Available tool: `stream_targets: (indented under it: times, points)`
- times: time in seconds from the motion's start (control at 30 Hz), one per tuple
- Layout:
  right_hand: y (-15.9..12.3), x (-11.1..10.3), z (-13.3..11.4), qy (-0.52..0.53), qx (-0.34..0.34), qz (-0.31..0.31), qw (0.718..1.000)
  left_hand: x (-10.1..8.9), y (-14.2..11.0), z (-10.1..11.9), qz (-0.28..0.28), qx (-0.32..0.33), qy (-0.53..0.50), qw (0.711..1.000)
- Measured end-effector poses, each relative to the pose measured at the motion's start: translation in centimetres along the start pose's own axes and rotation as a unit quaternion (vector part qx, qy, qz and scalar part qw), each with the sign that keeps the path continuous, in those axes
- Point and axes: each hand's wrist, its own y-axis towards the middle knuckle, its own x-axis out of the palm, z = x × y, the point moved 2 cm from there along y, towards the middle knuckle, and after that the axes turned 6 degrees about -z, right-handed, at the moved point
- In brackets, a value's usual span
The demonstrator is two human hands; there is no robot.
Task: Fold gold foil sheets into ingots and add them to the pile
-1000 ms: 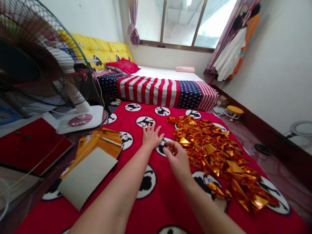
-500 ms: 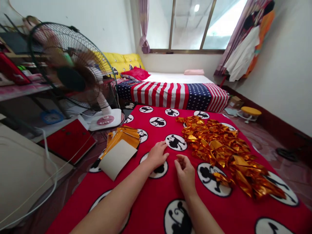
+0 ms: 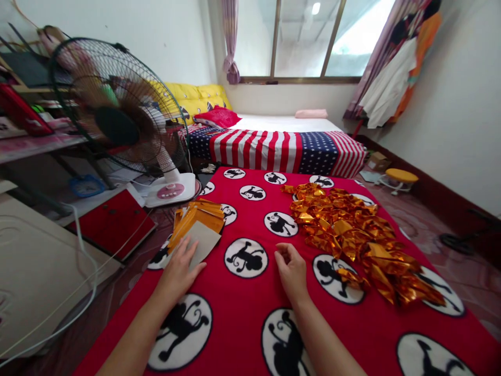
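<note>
My left hand [image 3: 180, 269] lies with fingers spread over the near edge of a pale paper sheet [image 3: 205, 237], which tops a fanned stack of shiny gold-orange foil sheets [image 3: 195, 213]. The fingertips rest on the pale sheet without wrapping round it. Over the red cloth with black monkey figures [image 3: 250, 292], my right hand [image 3: 291, 267] hovers or rests with fingers loosely curled and apart, holding nothing that I can see. To its right spreads a heap of folded, crinkled gold-orange foil pieces [image 3: 348, 230], with one piece [image 3: 352, 278] lying nearest the hand.
A large floor fan [image 3: 117, 125] stands at the left, beside a red box-like object [image 3: 115, 222]. White cables [image 3: 92, 292] hang at the near left. A bed with a striped, starred cover [image 3: 266, 151] lies behind, and a yellow-topped stool [image 3: 401, 176] stands at the right.
My left hand has moved left from the middle of the cloth onto the pale sheet atop the stack. My right hand has stayed almost in place.
</note>
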Motion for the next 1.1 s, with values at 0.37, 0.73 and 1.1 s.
stream_targets:
  times: [0.37, 0.73, 1.1]
  points:
    - [-0.1, 0.0, -0.1, -0.014, -0.005, -0.002, 1.000, -2.9, -0.2, 0.2, 0.005, -0.004, -0.037, 0.999]
    - [-0.1, 0.0, 0.0, -0.014, -0.011, -0.008, 1.000, -3.3, -0.1, 1.2, -0.006, -0.048, -0.032, 0.998]
    - [-0.1, -0.1, -0.1, -0.017, -0.011, -0.011, 1.000, -2.3, -0.1, 1.8, 0.009, -0.037, 0.031, 0.999]
